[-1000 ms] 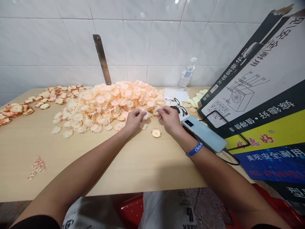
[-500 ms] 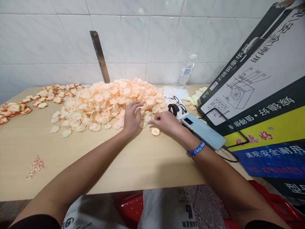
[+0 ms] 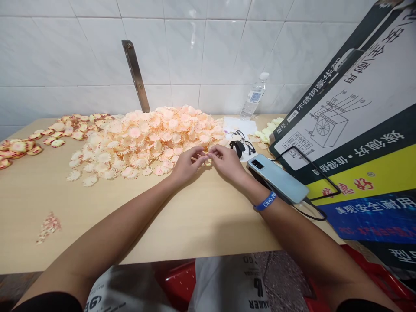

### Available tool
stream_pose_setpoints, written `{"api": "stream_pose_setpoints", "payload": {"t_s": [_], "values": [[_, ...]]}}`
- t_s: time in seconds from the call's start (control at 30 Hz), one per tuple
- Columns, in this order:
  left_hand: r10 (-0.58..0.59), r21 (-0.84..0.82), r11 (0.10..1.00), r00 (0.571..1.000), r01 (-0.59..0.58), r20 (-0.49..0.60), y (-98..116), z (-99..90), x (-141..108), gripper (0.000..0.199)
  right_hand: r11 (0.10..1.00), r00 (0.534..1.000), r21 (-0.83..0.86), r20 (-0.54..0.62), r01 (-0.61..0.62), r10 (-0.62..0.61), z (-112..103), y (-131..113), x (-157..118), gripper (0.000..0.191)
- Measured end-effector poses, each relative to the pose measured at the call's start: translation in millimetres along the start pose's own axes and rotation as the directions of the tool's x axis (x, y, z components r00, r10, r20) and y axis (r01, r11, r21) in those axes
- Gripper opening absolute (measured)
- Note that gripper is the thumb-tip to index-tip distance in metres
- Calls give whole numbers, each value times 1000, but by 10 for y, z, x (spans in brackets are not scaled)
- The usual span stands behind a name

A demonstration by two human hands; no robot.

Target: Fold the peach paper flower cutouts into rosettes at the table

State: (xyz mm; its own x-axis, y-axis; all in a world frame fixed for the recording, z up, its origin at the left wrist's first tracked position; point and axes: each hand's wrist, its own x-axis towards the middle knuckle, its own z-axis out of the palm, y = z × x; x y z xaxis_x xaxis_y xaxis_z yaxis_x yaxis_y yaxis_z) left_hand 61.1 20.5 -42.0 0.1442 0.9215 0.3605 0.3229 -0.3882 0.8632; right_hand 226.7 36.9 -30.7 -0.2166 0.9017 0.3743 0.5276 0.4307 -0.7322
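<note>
On a smooth, pale wood-look table [image 3: 139, 234], beside glossy printed cardboard [image 3: 351, 130], a broad heap of thin, frilly-edged peach discs [image 3: 156, 134] spreads behind the hands. The left hand [image 3: 189, 164] and right hand [image 3: 226, 161] curl nearly together before it, a mostly hidden yellowish piece [image 3: 208, 164] at their fingertips; which one grips it, I cannot tell. Behind stands a clear plastic bottle [image 3: 252, 99], contents unclear, with a slim, light-blue phone [image 3: 279, 178] nearer.
</note>
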Motion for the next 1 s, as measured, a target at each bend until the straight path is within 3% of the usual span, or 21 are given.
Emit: {"api": "stream_pose_setpoints", "payload": {"t_s": [0.13, 0.27, 0.4, 0.5, 0.63, 0.83, 0.9, 1.0], "values": [[-27, -83, 996, 990, 38, 138, 24, -11, 0, 41, 993, 992, -17, -47, 115, -116, 48, -4, -31, 9], [-11, -30, 999, 992, 15, 129, 8, -13, 7, 31, 985, 983, 30, -77, 171, -168, 89, -1, -50, 8], [-158, -178, 969, 982, 174, 101, -11, 16, 22, 22, 976, 975, 82, -106, 204, -195, 120, 22, -52, 7], [-239, -269, 929, 967, 255, 91, -3, 26, 27, 21, 974, 978, 110, -95, 196, -186, 131, 40, -49, 7], [-224, -153, 964, 975, 220, -9, 0, 3, 31, 29, 973, 990, 187, -63, 139, -129, 138, 40, -51, 9], [-218, -60, 975, 974, 215, -58, -5, -38, 40, 39, 836, 983, 519, 135, -175, 122, 140, 34, -31, 25], [-226, -80, 972, 973, 222, -40, 7, -49, 38, 40, 829, 986, 539, 138, -151, 90, 124, 24, -28, 29], [-198, -115, 973, 980, 199, 24, 13, -62, 33, 48, 897, 996, 442, 84, -21, -18, 100, -2, -47, 27]]}}
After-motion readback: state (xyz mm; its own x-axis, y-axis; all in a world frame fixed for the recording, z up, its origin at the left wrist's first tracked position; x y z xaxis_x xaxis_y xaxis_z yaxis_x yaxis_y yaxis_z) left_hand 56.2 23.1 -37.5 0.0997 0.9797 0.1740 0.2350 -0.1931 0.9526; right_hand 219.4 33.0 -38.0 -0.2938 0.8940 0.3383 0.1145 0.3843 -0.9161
